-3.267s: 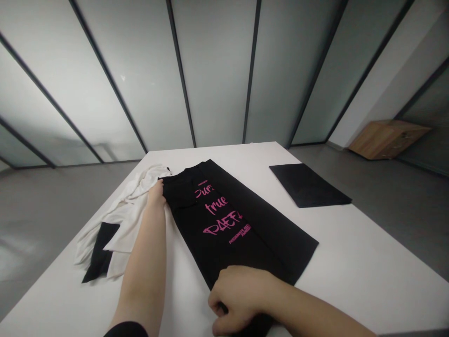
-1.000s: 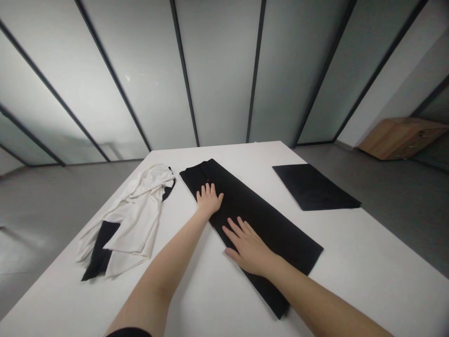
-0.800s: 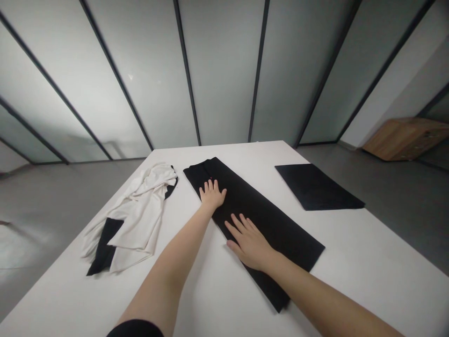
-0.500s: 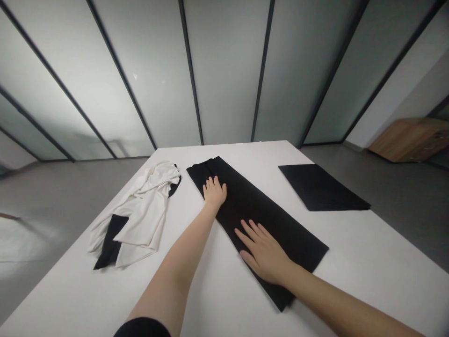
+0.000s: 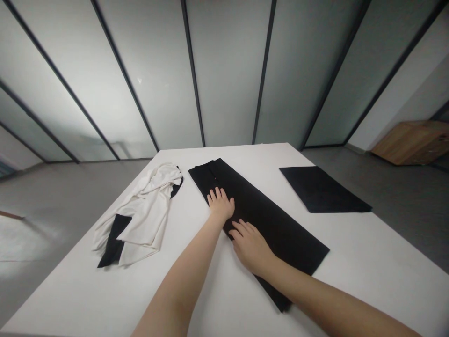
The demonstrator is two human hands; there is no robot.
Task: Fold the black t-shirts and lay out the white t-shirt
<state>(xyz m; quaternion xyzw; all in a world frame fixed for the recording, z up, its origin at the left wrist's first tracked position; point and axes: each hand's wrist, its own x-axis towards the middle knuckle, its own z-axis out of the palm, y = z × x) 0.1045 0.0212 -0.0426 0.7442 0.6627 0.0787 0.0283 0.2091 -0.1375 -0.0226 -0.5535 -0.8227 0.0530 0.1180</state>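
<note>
The left hand (image 5: 220,205) and right hand (image 5: 250,248) lie flat on a long folded black garment (image 5: 287,243) on the white counter (image 5: 210,299), their fingers (image 5: 242,228) open and not gripping, a crumpled white garment (image 5: 145,206) just beside it.

We stood in what looked like a modern office or plain work room. Frosted glass partitions (image 5: 228,70) in thin dark metal frames ran along the far side, and a white wall (image 5: 393,107) stood at the far right. A polished grey floor (image 5: 59,196) spread around a large white table (image 5: 245,152), and a low wooden cabinet (image 5: 414,142) sat in the far right corner.
</note>
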